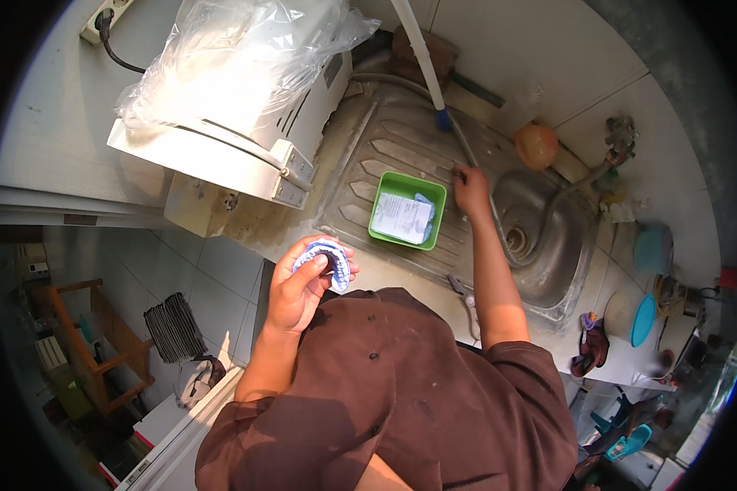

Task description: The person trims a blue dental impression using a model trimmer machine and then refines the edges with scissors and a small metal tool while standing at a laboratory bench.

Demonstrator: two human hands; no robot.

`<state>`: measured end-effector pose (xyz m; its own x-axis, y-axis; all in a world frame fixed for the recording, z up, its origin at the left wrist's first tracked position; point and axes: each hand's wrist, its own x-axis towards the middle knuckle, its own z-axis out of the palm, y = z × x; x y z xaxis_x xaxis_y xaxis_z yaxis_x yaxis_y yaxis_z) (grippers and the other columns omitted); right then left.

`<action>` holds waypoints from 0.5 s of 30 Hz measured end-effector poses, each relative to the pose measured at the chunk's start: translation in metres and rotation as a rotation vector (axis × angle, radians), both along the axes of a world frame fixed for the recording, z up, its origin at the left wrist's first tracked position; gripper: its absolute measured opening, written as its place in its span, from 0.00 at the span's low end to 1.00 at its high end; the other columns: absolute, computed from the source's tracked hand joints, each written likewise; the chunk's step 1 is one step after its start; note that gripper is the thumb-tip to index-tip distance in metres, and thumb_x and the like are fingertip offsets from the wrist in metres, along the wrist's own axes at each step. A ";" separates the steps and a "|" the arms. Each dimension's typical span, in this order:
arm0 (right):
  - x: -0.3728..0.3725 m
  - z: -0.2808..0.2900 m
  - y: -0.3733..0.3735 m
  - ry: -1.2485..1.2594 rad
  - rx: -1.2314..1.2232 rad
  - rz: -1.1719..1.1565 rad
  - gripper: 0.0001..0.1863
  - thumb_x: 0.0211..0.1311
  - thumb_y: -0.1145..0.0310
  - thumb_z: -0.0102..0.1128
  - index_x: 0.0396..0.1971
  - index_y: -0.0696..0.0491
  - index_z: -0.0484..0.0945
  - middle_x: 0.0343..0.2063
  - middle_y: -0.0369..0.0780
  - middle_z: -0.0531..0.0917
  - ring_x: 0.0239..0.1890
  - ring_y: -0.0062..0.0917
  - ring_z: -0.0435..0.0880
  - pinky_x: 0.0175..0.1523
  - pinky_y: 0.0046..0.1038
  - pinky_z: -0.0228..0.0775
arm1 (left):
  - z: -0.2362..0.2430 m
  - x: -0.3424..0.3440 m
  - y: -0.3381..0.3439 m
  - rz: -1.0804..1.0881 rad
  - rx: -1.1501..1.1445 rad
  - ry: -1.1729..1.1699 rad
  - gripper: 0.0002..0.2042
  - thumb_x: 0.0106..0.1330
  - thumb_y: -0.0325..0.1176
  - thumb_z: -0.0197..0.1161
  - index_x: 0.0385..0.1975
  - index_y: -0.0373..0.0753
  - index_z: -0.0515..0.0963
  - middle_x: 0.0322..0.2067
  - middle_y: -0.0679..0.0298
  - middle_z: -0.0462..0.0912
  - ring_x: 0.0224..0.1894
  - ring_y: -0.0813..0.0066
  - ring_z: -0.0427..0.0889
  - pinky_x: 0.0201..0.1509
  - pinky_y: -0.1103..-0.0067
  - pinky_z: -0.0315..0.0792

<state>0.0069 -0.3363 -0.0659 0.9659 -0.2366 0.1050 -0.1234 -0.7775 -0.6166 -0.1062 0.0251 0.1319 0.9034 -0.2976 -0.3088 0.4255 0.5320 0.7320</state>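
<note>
In my left hand point(299, 286), held up in front of my chest, is a horseshoe-shaped dental impression point(333, 255) in blue and white. My thumb presses on its inner side, and the fingers wrap behind it. My right hand point(472, 192) reaches over the steel drainboard, its fingers closed beside a grey hose point(462, 135). What they hold, if anything, is too small to make out. Between my hands stands a green plastic box point(439, 214) with a printed paper slip point(401, 218) and some blue pieces inside.
Right of my arm is the sink basin point(561, 245) with a hose in it. Pliers point(465, 304) lie on the counter's near edge. A plastic-covered white machine point(221, 123) stands at the left. An orange ball-like object point(536, 146) and a tap point(621, 135) are by the wall.
</note>
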 end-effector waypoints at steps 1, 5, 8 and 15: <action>0.000 0.000 0.000 0.022 -0.028 0.016 0.17 0.51 0.75 0.63 0.44 0.56 0.83 0.34 0.47 0.81 0.37 0.39 0.81 0.45 0.37 0.73 | -0.004 -0.004 0.007 0.016 -0.015 0.007 0.15 0.68 0.31 0.57 0.51 0.29 0.71 0.45 0.45 0.80 0.44 0.55 0.85 0.49 0.67 0.80; -0.005 0.016 0.022 -0.007 0.103 -0.055 0.14 0.52 0.76 0.64 0.41 0.56 0.84 0.33 0.46 0.82 0.36 0.37 0.82 0.43 0.35 0.74 | -0.013 -0.016 0.029 0.125 -0.037 0.040 0.15 0.68 0.30 0.57 0.50 0.28 0.71 0.43 0.45 0.81 0.42 0.55 0.85 0.48 0.68 0.80; -0.012 0.027 0.018 -0.051 0.153 -0.091 0.13 0.54 0.75 0.64 0.41 0.56 0.84 0.31 0.45 0.83 0.35 0.34 0.82 0.43 0.33 0.74 | -0.012 -0.017 0.038 0.136 -0.040 0.046 0.15 0.68 0.30 0.56 0.51 0.28 0.71 0.43 0.46 0.81 0.42 0.55 0.85 0.48 0.67 0.80; -0.093 0.054 -0.010 -0.234 0.567 -0.488 0.15 0.58 0.72 0.67 0.45 0.55 0.81 0.29 0.39 0.86 0.27 0.21 0.80 0.36 0.23 0.71 | -0.013 -0.019 0.058 0.112 0.061 0.040 0.17 0.69 0.31 0.56 0.54 0.29 0.70 0.44 0.46 0.80 0.41 0.56 0.85 0.46 0.67 0.82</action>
<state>-0.0861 -0.3466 -0.0118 0.7065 -0.7071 0.0292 -0.1884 -0.2276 -0.9554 -0.1252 0.0830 0.1184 0.9166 -0.1755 -0.3593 0.3953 0.5328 0.7483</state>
